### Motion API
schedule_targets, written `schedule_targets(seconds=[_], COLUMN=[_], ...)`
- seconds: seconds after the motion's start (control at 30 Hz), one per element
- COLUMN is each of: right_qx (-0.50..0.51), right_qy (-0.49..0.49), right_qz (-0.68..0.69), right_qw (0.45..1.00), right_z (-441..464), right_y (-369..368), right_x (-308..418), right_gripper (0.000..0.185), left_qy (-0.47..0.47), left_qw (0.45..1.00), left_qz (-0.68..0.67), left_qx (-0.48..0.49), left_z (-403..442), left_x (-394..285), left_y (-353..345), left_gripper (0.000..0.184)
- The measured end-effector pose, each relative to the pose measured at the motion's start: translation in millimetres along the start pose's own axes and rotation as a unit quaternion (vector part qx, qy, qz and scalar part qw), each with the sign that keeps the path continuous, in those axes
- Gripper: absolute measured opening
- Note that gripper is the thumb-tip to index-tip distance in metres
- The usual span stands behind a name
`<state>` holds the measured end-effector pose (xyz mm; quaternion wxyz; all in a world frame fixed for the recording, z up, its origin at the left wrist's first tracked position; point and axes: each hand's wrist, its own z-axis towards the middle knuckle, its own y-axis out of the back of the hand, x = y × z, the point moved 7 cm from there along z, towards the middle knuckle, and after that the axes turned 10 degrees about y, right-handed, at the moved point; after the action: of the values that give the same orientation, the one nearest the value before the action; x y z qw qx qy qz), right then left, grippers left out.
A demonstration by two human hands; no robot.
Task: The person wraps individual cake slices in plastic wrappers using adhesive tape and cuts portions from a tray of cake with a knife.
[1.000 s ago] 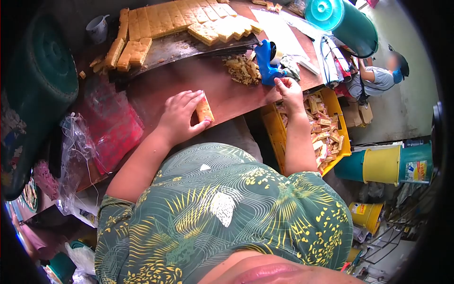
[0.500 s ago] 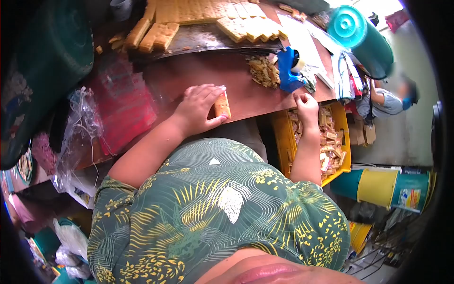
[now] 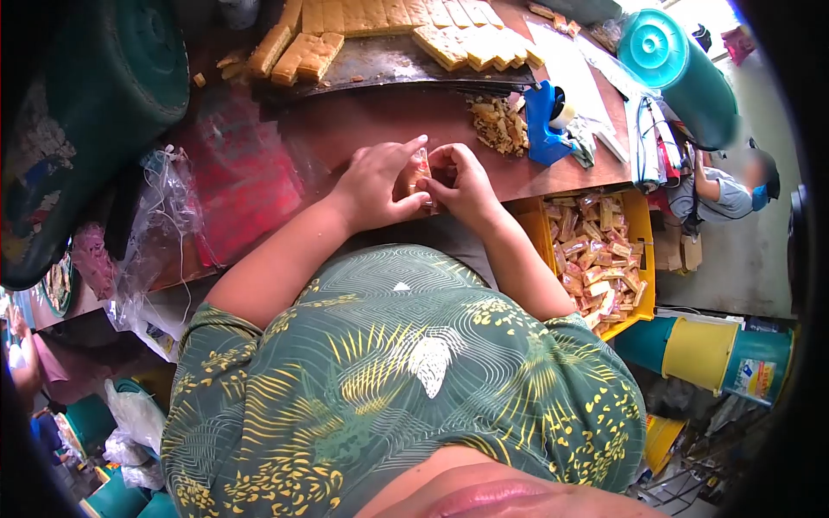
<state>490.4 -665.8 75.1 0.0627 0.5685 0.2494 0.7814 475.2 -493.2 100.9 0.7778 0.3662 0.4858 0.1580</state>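
A small bar-shaped slice of cake (image 3: 417,179), with a shiny clear wrapper around it, is between my two hands near the table's front edge. My left hand (image 3: 377,180) is closed around its left side, thumb at the near end. From the right, my right hand (image 3: 467,183) pinches its other side with thumb and finger. Any bit of tape in that pinch is too small to make out. A blue tape dispenser (image 3: 544,129) stands to the right of my hands, beside a heap of cake crumbs (image 3: 498,123).
Cut cake slices (image 3: 371,19) lie on a dark tray (image 3: 380,71) at the back. A yellow crate (image 3: 641,226) of wrapped slices is at my right. Clear plastic bags (image 3: 164,216) hang at left. Green drums (image 3: 129,78) flank the table; another person (image 3: 725,186) is far right.
My right hand has moved left from beside the tape dispenser to the cake slice and now touches it. My left hand still holds the slice. The view has shifted slightly.
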Motion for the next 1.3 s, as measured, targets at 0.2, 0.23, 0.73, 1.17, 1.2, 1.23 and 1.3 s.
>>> schedule_targets(seconds=[0.2, 0.23, 0.73, 1.17, 1.2, 1.23, 1.3], right_qx=[0.002, -0.001, 0.018, 0.009, 0.01, 0.011, 0.012], right_qy=[-0.03, -0.036, -0.05, -0.117, -0.12, -0.124, -0.117], right_qz=[0.061, 0.07, 0.064, 0.027, 0.025, 0.023, 0.012], right_qw=[0.998, 0.997, 0.997, 0.993, 0.992, 0.992, 0.993], right_z=[0.9, -0.2, -12.0, 0.2, 0.7, 1.0, 0.5], right_y=[2.2, 3.7, -2.4, 2.5, 3.4, 4.1, 2.4], right_x=[6.9, 11.2, 15.5, 14.0, 17.1, 21.0, 20.5], right_gripper=[0.043, 0.041, 0.021, 0.035, 0.035, 0.035, 0.034], left_qy=[-0.025, -0.034, -0.022, -0.023, -0.016, -0.009, 0.043], left_qw=[1.0, 0.999, 1.0, 0.999, 0.999, 0.998, 0.995], left_qz=[0.012, 0.021, -0.008, -0.029, -0.043, -0.056, -0.088], left_qx=[0.004, 0.005, -0.01, -0.022, -0.026, -0.029, -0.009], left_z=[2.6, 1.4, -0.3, 0.5, 2.0, 2.9, 13.3], left_x=[-7.3, -6.9, 1.3, -2.2, -3.3, -4.3, 4.9], left_y=[-1.0, -2.7, -5.6, 0.3, 3.1, 5.0, 0.0], left_gripper=[0.095, 0.094, 0.103, 0.097, 0.093, 0.089, 0.078])
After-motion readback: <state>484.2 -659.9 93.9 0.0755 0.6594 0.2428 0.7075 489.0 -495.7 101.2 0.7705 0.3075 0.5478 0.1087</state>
